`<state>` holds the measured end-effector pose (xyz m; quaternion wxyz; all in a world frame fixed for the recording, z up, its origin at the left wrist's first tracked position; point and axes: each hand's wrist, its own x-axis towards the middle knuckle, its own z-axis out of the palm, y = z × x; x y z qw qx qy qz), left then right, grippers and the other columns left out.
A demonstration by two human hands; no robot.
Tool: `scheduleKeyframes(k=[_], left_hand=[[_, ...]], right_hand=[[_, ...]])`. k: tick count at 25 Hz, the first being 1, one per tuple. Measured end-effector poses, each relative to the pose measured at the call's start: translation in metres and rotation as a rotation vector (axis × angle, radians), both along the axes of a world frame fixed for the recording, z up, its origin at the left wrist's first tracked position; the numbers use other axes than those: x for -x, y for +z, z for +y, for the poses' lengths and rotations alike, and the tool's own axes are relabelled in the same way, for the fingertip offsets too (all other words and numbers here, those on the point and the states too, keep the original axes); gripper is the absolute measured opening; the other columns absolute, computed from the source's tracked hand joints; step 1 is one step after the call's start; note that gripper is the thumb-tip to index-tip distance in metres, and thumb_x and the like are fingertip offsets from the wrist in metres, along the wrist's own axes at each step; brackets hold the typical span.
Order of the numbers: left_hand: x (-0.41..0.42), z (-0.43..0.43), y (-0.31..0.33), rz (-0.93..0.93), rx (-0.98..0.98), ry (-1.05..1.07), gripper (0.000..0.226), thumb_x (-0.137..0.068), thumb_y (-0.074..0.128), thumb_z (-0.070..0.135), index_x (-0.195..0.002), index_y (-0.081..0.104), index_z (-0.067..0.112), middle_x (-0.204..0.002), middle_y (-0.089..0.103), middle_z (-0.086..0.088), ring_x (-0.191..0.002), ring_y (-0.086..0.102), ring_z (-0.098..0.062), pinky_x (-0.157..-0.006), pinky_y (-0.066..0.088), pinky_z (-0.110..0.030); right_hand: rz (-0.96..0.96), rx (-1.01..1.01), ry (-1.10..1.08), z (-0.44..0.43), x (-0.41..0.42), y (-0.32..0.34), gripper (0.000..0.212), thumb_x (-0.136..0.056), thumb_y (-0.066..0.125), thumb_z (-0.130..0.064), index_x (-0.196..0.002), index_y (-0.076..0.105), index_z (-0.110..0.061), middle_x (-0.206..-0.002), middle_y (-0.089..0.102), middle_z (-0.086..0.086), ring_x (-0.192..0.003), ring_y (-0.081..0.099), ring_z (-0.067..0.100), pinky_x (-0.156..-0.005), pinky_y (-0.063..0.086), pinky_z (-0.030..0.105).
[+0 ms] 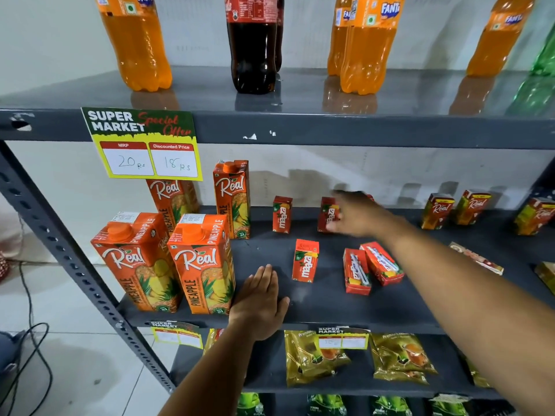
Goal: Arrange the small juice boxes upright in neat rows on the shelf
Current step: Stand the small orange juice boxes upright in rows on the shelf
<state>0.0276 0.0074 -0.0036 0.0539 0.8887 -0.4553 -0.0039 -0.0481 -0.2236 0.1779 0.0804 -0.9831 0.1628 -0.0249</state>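
Spanning the frame, a dark grey metal shelf [330, 304] with a smooth matte deck and a perforated upright at lower left. Standing at centre left, four tall glossy orange pineapple cartons [201, 265], just beside the left hand [259, 301], lying flat, palm down, fingers released. Reaching in from lower right, the right hand [357, 214], blurred, fingers closing around an upright red Maaza box [329, 216] in the back row. Standing upright at centre, two more small Maaza boxes [305, 261]; lying toppled to their right, two fallen boxes [371, 270].
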Motion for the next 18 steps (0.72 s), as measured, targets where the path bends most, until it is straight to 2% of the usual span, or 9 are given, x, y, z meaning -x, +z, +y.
scheduleKeyframes(k=[1,2,5,6,8,10,13,16,18], left_hand=[[0.0,0.0,-0.001,-0.003,-0.001,0.0,0.074,-0.096,0.015,0.055,-0.151,-0.002,0.008,-0.163,-0.004,-0.008,-0.148,-0.007,-0.02,-0.114,-0.008,-0.031],[0.0,0.0,-0.001,-0.004,-0.006,-0.001,0.074,-0.096,0.015,0.055,-0.151,-0.003,0.008,-0.163,-0.005,-0.008,-0.148,-0.008,-0.019,-0.113,-0.009,-0.031],[-0.001,-0.002,-0.003,0.002,-0.021,0.002,0.074,-0.096,0.014,0.055,-0.151,-0.004,0.008,-0.163,-0.007,-0.007,-0.148,-0.01,-0.019,-0.114,-0.009,-0.031],[-0.002,-0.002,-0.003,0.006,-0.02,0.002,0.074,-0.096,0.014,0.055,-0.151,-0.004,0.008,-0.163,-0.007,-0.007,-0.148,-0.01,-0.019,-0.114,-0.009,-0.031],[-0.002,-0.001,-0.004,0.009,-0.009,-0.002,0.073,-0.097,0.015,0.054,-0.151,-0.003,0.008,-0.163,-0.007,-0.007,-0.148,-0.01,-0.019,-0.115,-0.009,-0.031],[-0.001,0.0,-0.004,0.011,-0.01,-0.001,0.073,-0.097,0.014,0.053,-0.151,-0.003,0.008,-0.163,-0.007,-0.007,-0.148,-0.01,-0.019,-0.116,-0.009,-0.032],[-0.001,-0.001,-0.003,0.014,-0.023,0.01,0.073,-0.096,0.013,0.054,-0.151,-0.004,0.009,-0.163,-0.008,-0.006,-0.148,-0.01,-0.019,-0.116,-0.008,-0.032],[-0.002,-0.002,-0.004,0.011,-0.04,0.012,0.074,-0.096,0.013,0.055,-0.151,-0.003,0.009,-0.163,-0.007,-0.007,-0.148,-0.009,-0.019,-0.115,-0.008,-0.032],[-0.002,0.0,-0.003,0.008,-0.025,0.005,0.074,-0.096,0.014,0.055,-0.151,-0.002,0.008,-0.163,-0.005,-0.007,-0.148,-0.008,-0.02,-0.115,-0.008,-0.032]], right_hand=[[0.012,-0.065,-0.199,-0.012,0.01,-0.001,0.039,-0.076,0.071,-0.043,-0.092,0.058,-0.01,-0.095,0.067,0.011,-0.073,0.06,0.018,-0.055,0.04,0.025],[0.04,-0.134,-0.345,-0.021,0.023,-0.011,0.046,-0.075,0.07,-0.053,-0.078,0.056,-0.009,-0.088,0.067,0.008,-0.07,0.061,0.018,-0.053,0.037,0.025],[0.036,-0.327,-0.554,-0.005,0.068,-0.063,0.075,-0.059,0.064,-0.079,-0.087,0.06,-0.009,-0.088,0.066,0.004,-0.08,0.067,0.023,-0.063,0.05,0.03],[0.015,-0.337,-0.585,0.005,0.075,-0.083,0.079,-0.055,0.061,-0.083,-0.087,0.06,-0.01,-0.088,0.064,0.003,-0.081,0.064,0.024,-0.067,0.05,0.032],[-0.032,-0.344,-0.641,0.024,0.079,-0.111,0.071,-0.054,0.061,-0.084,-0.075,0.056,-0.015,-0.08,0.061,0.002,-0.077,0.06,0.025,-0.067,0.047,0.033],[-0.084,-0.304,-0.682,0.032,0.078,-0.122,0.059,-0.06,0.069,-0.072,-0.075,0.054,-0.017,-0.086,0.067,0.005,-0.084,0.064,0.028,-0.066,0.046,0.032],[-0.095,-0.117,-0.635,0.02,0.075,-0.111,0.048,-0.063,0.074,-0.051,-0.096,0.062,-0.017,-0.103,0.066,0.008,-0.089,0.065,0.031,-0.066,0.047,0.033],[-0.048,0.192,-0.295,-0.009,0.065,-0.08,0.034,-0.074,0.068,-0.017,-0.107,0.057,-0.015,-0.115,0.053,0.01,-0.092,0.062,0.036,-0.07,0.051,0.04],[0.0,0.348,-0.01,-0.023,0.057,-0.059,0.024,-0.083,0.056,-0.01,-0.107,0.056,-0.014,-0.115,0.054,0.008,-0.095,0.058,0.032,-0.07,0.053,0.04]])
